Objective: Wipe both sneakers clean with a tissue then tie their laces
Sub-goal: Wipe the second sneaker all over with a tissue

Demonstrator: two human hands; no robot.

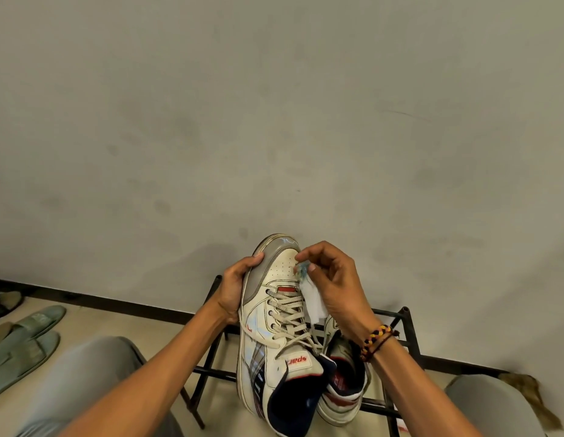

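Hands: left [235, 287] round sneaker [274, 329] (toe up), right [332, 279] pinching tissue [310, 298]

I'm looking at a home entryway: a black metal shoe rack [410, 339] against a plain grey wall [274, 121], green slippers [25, 342] on the tiled floor [117, 316].

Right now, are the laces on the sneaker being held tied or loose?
Loose. The laces cross the held sneaker with no bow; ends trail down. The left hand grips its side.
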